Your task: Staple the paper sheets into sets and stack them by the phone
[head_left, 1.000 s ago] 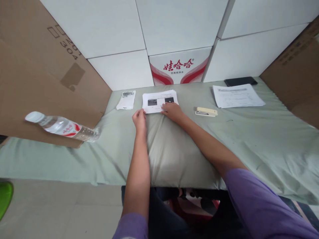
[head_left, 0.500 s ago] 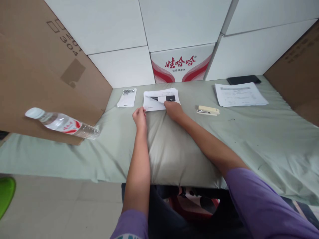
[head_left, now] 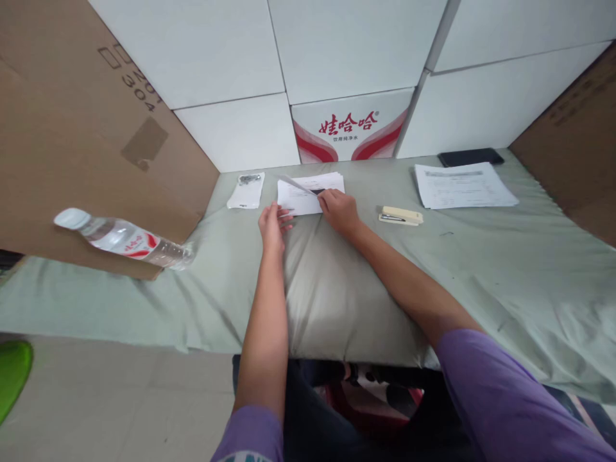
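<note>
Lifting the top sheet [head_left: 302,185] off the paper stack [head_left: 310,194], my right hand [head_left: 339,210] pinches its near edge, while my left hand [head_left: 272,224] rests loosely beside the stack's corner, fingers released. The stack lies at twelve o'clock from my hands, on the cloth-covered surface [head_left: 481,269]. I judge the risk is two sheets clinging together, or the stack sliding on the soft cloth toward the stapler [head_left: 401,215] at three o'clock.

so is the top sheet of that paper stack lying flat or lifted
Lifted: the top sheet peels up off the paper stack, the right hand at its edge, the left hand at the near corner.
</note>
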Demonstrator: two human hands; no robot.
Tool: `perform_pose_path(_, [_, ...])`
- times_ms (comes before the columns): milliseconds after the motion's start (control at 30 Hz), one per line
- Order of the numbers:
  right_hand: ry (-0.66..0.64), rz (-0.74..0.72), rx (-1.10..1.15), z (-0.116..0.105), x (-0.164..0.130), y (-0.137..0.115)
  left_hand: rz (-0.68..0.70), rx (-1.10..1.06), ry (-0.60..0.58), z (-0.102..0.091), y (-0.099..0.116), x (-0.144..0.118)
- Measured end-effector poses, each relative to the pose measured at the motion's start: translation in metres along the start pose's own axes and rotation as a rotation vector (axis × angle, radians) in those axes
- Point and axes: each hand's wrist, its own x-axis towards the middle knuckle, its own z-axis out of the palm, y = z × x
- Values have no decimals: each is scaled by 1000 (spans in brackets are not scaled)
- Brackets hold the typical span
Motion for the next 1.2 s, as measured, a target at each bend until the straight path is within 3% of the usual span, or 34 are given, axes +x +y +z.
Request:
perform_pose_path(133, [15, -332, 77, 0, -3, -1, -204, -259, -186, -4, 10, -1])
perform_pose_path(267, [-89, -449, 207, -5, -7, -2, -178, -259, -6, -5, 6, 7])
perform_pose_path(367, [-65, -279, 387, -21, -16, 5, -74, -230, -13, -4, 0, 11])
perform_pose_path(533, [-8, 282, 712, -61, -55, 34, -11, -112, -316, 3, -1, -4])
perform_pose_path(667, [-67, 534, 1013, -78, -98, 55, 43, -2, -490, 14, -4, -25])
perform_pose_path(800, [-67, 542, 1219, -78, -119, 63, 78, 36, -558, 22, -12, -39])
perform_pose_path(933, [-21, 446, 1221, -80, -116, 61, 75, 20, -585, 26, -18, -45])
perform_pose_path(1200, [253, 488, 1178, -95, -113, 63, 103, 89, -542, 24, -24, -40])
